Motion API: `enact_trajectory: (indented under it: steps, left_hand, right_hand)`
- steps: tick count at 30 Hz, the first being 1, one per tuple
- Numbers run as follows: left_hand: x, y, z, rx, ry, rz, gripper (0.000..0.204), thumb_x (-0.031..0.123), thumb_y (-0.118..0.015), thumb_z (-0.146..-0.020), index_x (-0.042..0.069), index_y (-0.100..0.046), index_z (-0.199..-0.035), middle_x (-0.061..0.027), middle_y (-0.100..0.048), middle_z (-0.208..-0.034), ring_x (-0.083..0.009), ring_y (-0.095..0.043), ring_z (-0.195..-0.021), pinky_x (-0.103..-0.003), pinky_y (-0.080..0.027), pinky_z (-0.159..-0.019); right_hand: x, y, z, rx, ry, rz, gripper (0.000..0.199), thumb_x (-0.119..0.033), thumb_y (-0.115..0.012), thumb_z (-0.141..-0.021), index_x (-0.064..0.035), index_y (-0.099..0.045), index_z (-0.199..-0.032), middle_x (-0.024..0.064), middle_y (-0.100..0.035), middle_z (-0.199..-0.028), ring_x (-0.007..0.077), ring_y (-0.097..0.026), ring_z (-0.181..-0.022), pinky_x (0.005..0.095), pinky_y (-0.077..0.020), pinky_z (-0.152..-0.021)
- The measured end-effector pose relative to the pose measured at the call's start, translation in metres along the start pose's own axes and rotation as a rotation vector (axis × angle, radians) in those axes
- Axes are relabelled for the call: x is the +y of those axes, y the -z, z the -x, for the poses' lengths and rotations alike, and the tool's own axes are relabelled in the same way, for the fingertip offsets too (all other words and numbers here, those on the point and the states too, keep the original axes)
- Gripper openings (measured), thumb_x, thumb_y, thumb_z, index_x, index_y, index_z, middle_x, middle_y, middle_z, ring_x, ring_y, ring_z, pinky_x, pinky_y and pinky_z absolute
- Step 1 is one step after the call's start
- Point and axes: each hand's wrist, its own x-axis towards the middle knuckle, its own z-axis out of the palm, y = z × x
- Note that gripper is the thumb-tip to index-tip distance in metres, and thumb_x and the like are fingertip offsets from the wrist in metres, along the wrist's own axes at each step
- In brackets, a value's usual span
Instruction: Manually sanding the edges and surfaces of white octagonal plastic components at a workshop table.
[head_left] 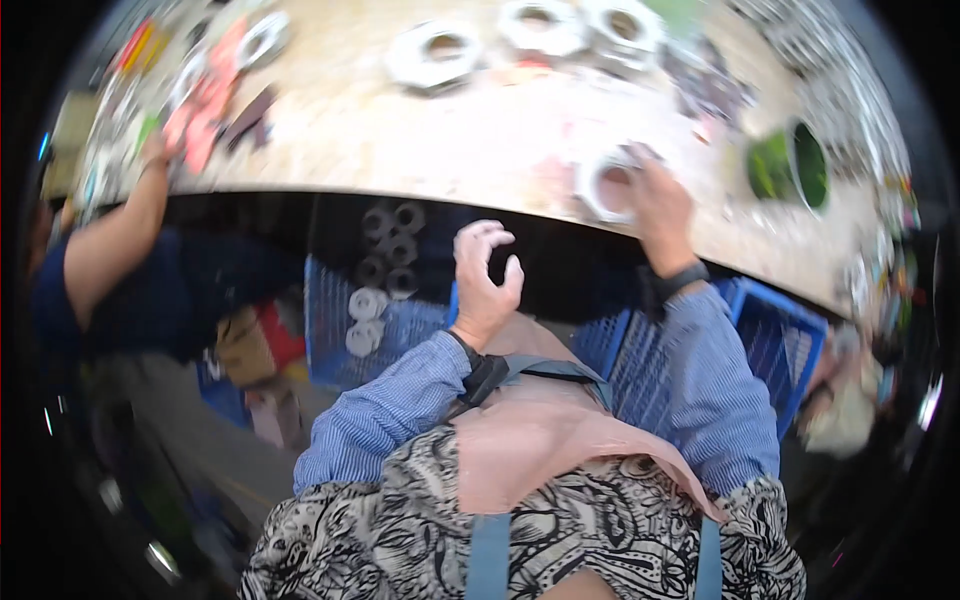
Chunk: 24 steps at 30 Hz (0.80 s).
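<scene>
My right hand (664, 203) is over the worktable's front edge, with its fingers gripping the right rim of a white ring-shaped part (590, 188). That part has a wide round opening and is smeared by motion. Just off the table's front edge, my left hand (487, 278) hangs in the air with curled fingers and the thumb apart, holding nothing. Farther back on the table (340, 130) lie similar pale rings with faceted outer edges: one ring (432, 56) left of centre, another ring (540, 27) beside it, and a stack of rings (624, 35) to the right.
A green cylindrical container (785, 165) lies on its side at the right. Many metallic parts (835, 80) line the right edge. Below the table, a blue crate (380, 325) stands near white rings (366, 318); another blue crate (775, 335) is at right. Another person's arm (125, 235) reaches in from the left.
</scene>
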Motion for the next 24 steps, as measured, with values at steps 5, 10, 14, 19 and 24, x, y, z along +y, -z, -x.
enact_trajectory:
  steps: [5, 10, 14, 19, 24]
  left_hand:
    - [-0.069, 0.068, 0.090, 0.233, 0.415, -0.069, 0.017, 0.001, -0.061, -0.076, 0.002, -0.058, -0.092, -0.0133, -0.059, -0.086, -0.0303, -0.060, -0.081, -0.037, -0.049, -0.075]
    - [-0.151, 0.092, 0.211, 0.549, 1.020, -0.274, 0.015, 0.016, -0.058, -0.089, 0.002, -0.061, -0.087, -0.0142, -0.059, -0.069, -0.0228, -0.063, -0.071, -0.036, -0.048, -0.067]
    - [-0.174, 0.076, 0.316, 0.513, 1.233, -0.507, 0.022, 0.018, -0.056, -0.090, 0.000, -0.057, -0.078, -0.0220, -0.060, -0.075, -0.0377, -0.061, -0.072, -0.045, -0.046, -0.066]
    - [-0.156, 0.017, 0.379, 0.447, 1.775, -0.240, 0.017, 0.014, -0.053, -0.085, -0.001, -0.061, -0.089, -0.0270, -0.065, -0.094, -0.0454, -0.062, -0.094, -0.050, -0.049, -0.082]
    - [-0.128, -0.071, 0.496, 0.117, 1.874, -0.217, 0.023, 0.011, -0.052, -0.082, -0.003, -0.061, -0.098, -0.0285, -0.065, -0.098, -0.0438, -0.063, -0.098, -0.050, -0.049, -0.089]
  right_hand:
    - [-0.087, 0.000, 0.018, -0.241, 0.255, -0.412, 0.037, 0.011, -0.043, -0.090, 0.0020, -0.061, -0.121, 0.0192, -0.065, -0.119, 0.0249, -0.060, -0.115, 0.0333, -0.0468, -0.096]
    - [-0.118, -0.054, 0.049, -0.632, 0.450, -0.354, 0.040, 0.012, -0.047, -0.086, -0.0034, -0.063, -0.119, 0.0170, -0.067, -0.112, 0.0278, -0.067, -0.096, 0.0337, -0.0524, -0.083]
    - [-0.142, -0.076, 0.032, -0.675, 0.612, -0.280, 0.043, 0.012, -0.048, -0.083, -0.0046, -0.063, -0.120, 0.0172, -0.066, -0.110, 0.0279, -0.065, -0.091, 0.0323, -0.0524, -0.076]
    - [-0.163, -0.109, 0.010, -0.528, 0.762, -0.171, 0.045, 0.014, -0.040, -0.087, 0.0001, -0.058, -0.126, 0.0162, -0.063, -0.119, 0.0264, -0.061, -0.106, 0.0340, -0.0459, -0.094]
    - [-0.173, -0.142, -0.002, -0.539, 0.679, -0.363, 0.036, 0.003, -0.046, -0.095, -0.0008, -0.055, -0.130, 0.0129, -0.065, -0.108, 0.0181, -0.060, -0.092, 0.0305, -0.0448, -0.089]
